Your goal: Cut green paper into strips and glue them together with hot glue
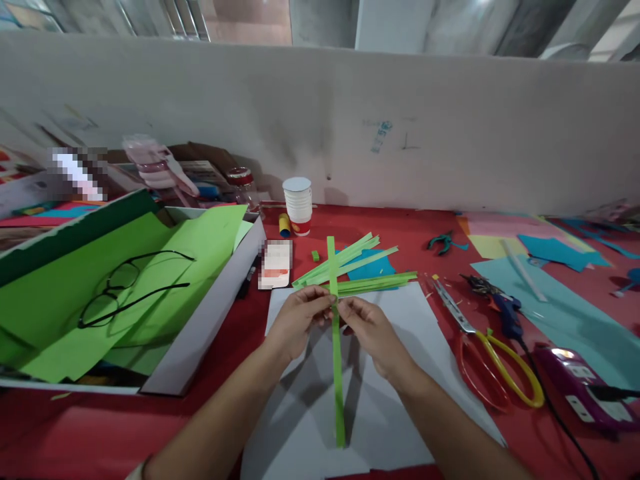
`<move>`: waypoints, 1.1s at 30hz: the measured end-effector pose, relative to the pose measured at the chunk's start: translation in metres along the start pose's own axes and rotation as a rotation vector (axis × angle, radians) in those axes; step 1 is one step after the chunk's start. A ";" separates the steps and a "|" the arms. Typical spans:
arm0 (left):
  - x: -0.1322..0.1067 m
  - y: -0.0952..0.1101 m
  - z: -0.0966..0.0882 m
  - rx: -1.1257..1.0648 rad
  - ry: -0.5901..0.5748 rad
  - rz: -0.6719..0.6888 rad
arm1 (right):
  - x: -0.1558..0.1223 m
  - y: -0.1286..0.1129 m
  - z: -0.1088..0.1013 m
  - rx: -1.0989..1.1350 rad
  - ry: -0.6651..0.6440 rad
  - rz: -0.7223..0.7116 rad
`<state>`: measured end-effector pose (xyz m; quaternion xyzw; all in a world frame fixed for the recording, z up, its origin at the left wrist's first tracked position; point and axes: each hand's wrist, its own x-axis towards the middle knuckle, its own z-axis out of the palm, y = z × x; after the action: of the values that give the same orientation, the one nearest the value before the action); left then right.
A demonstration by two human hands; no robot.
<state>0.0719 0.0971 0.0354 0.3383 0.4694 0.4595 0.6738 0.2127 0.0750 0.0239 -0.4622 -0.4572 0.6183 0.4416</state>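
Note:
A long green paper strip (339, 373) runs from near the table's front edge up past my fingers. My left hand (297, 320) and my right hand (373, 330) both pinch it near its middle, fingers closed on it from either side. Under my hands lies a white sheet of paper (425, 373). Just beyond my fingers lies a loose pile of several more green strips (360, 267) on a blue paper piece (373, 268).
At the left an open box (210, 313) holds green paper and black glasses (125, 287). To the right lie scissors with yellow handles (493, 363), a glue gun (505, 310), a purple power strip (583, 387), small pliers (443, 241) and coloured sheets (560, 300). A stack of cups (298, 203) stands by the wall.

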 end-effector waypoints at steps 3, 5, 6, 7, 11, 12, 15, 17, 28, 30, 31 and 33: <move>-0.003 -0.002 0.003 0.003 -0.028 0.024 | 0.000 0.001 0.003 0.004 -0.016 0.030; -0.003 -0.002 0.001 0.030 -0.067 0.011 | 0.000 -0.001 0.000 0.027 -0.028 0.076; -0.002 -0.002 0.000 0.041 -0.094 -0.014 | 0.000 -0.001 -0.002 0.043 -0.039 0.100; 0.000 -0.002 -0.003 0.043 -0.122 -0.043 | 0.000 -0.002 -0.004 0.063 -0.051 0.124; 0.003 -0.002 -0.008 0.030 -0.231 -0.123 | -0.001 -0.001 -0.005 0.135 -0.112 0.191; 0.003 -0.002 -0.008 0.041 -0.237 -0.126 | -0.001 0.000 -0.004 0.137 -0.123 0.200; 0.002 -0.002 -0.005 0.064 -0.187 -0.117 | -0.002 -0.001 -0.001 0.120 -0.138 0.220; 0.002 -0.002 -0.003 0.031 -0.124 -0.098 | -0.003 -0.005 -0.002 0.097 -0.160 0.236; 0.008 0.013 -0.004 -0.616 0.300 -0.079 | 0.009 -0.027 -0.070 0.217 0.376 -0.073; 0.006 0.011 0.002 -0.678 0.324 -0.143 | 0.010 -0.018 -0.052 0.215 0.331 -0.051; 0.005 0.009 0.004 -0.673 0.311 -0.165 | 0.010 -0.014 -0.040 0.208 0.272 -0.034; 0.001 0.002 0.007 -0.579 0.238 -0.210 | 0.010 -0.007 -0.017 0.205 0.216 -0.017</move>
<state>0.0782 0.0988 0.0393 0.0266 0.4271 0.5383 0.7260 0.2288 0.0885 0.0263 -0.4746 -0.3455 0.6046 0.5384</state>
